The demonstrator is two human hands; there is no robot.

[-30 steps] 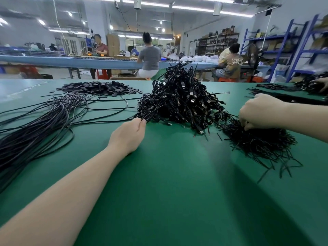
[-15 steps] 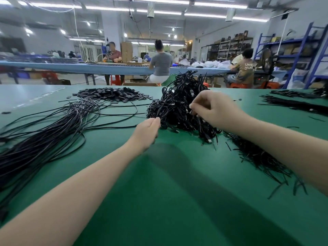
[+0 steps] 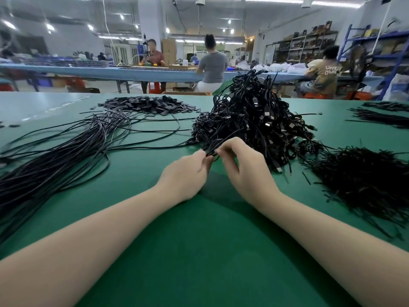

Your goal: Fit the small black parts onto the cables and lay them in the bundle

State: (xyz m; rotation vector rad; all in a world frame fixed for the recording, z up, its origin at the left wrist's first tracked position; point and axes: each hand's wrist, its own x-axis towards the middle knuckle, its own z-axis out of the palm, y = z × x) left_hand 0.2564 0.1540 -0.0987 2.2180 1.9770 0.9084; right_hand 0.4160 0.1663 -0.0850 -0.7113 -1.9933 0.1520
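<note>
My left hand and my right hand meet at the near foot of a tall tangled heap of black cables. Between their fingertips both hands pinch a thin black cable end. Whether a small part sits on it is too small to tell. A long bundle of straight black cables fans across the green table to the left. A flat pile of small black parts lies behind that bundle. A pile of short thin black pieces lies to the right.
The green table reaches toward me under both forearms. More black strands lie at the far right edge. Behind the table, several people sit at a long blue bench, with blue shelving at the right.
My right hand came left from the pile of short pieces, passed over the heap and dropped to meet my left hand. My left hand stayed at the heap's near edge and now pinches the cable.
</note>
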